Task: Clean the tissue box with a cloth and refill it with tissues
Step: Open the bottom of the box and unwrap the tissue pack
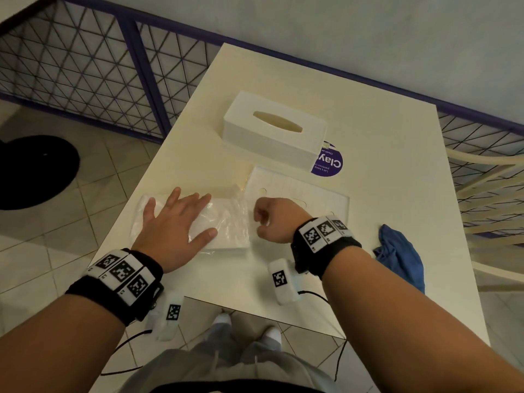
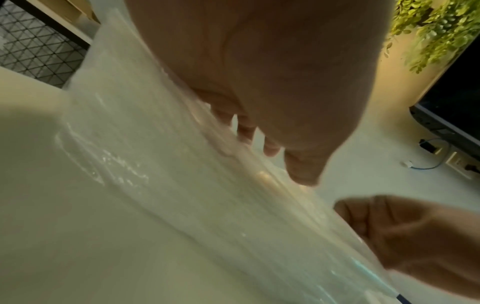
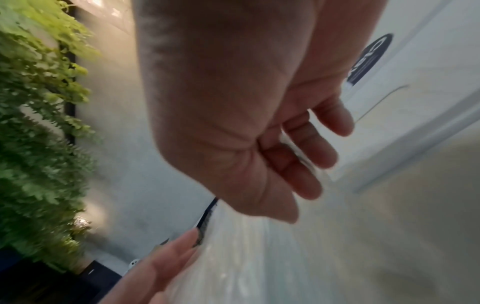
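The white tissue box (image 1: 275,129) stands at the middle of the white table (image 1: 391,171), its oval slot facing up. Its flat white bottom panel (image 1: 309,191) lies loose in front of it. A tissue pack in clear plastic wrap (image 1: 224,225) lies nearer me. My left hand (image 1: 173,222) presses flat on the pack, fingers spread. My right hand (image 1: 269,219) is curled at the pack's right end and pinches the wrap's edge. In the right wrist view, film shows between the fingers (image 3: 306,152). A crumpled blue cloth (image 1: 399,256) lies apart, at the table's right edge.
A round purple sticker (image 1: 330,164) sits on the table partly under the box. A pale slatted chair (image 1: 493,199) stands at the table's right. A blue-framed mesh fence (image 1: 73,66) runs behind and to the left. A black round base (image 1: 31,171) rests on the tiled floor.
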Demonstrator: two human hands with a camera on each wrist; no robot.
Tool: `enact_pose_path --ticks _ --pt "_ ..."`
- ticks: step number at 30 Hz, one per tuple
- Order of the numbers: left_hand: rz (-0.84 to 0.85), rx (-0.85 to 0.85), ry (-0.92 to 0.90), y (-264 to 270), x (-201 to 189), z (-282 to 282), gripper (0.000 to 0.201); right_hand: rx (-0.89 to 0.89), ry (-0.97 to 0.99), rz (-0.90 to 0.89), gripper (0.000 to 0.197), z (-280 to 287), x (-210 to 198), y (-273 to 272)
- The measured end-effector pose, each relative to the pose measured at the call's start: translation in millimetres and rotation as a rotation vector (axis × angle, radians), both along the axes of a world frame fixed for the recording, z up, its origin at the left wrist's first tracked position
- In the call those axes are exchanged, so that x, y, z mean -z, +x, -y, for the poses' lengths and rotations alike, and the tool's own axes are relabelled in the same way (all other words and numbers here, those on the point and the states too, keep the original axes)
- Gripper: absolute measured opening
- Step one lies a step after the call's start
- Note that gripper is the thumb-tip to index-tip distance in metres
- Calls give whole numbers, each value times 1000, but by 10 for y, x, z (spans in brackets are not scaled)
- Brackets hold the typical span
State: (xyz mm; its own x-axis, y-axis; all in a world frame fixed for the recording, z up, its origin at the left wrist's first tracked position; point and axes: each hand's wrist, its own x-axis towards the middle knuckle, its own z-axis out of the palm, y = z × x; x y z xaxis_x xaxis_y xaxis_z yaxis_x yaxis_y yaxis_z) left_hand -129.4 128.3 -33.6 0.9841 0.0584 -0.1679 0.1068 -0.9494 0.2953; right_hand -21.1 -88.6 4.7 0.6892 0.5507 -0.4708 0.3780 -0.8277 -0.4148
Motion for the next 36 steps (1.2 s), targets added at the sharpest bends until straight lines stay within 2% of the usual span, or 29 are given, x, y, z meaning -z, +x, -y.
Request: enact_pose_path --ticks 3,5,7,9,12,15,18,22,26,30,33,34,36 --pt "73 -44 -7 0 24 -21 72 83 -162 11 28 75 9 48" --pt "110 -56 -25 5 48 -31 69 230 -71 46 34 25 -10 77" --pt "142 -68 -60 1 63 -42 67 292 63 67 36 -78 -29 96" --pt "169 -82 -93 -11 77 -55 64 251 134 38 36 -190 -28 88" --pt "207 -107 -159 -33 97 -79 59 169 139 -32 44 -323 -24 55" --pt "229 -108 -179 -76 141 -102 56 31 -14 -18 53 -418 -17 39" --pt "236 -86 -160 -110 180 -111 55 -35 -149 33 46 -499 -12 18" --pt "230 -74 -131 -130 209 -107 56 31 -159 24 45 -587 -48 17" --pt "240 -83 -140 -139 250 -112 54 73 -104 10 35 -629 -113 24" --pt "253 -89 -134 -142 271 -111 54 121 -153 -73 38 -650 -89 6" --pt "252 -97 -137 -147 273 -110 55 180 -156 -139 18 -651 -80 -1" --pt "257 -101 -142 -148 269 -108 56 188 -146 -149 20 -647 -90 -4" --pt "259 -110 -150 -157 256 -106 60 195 -121 -165 39 -633 -121 -2"
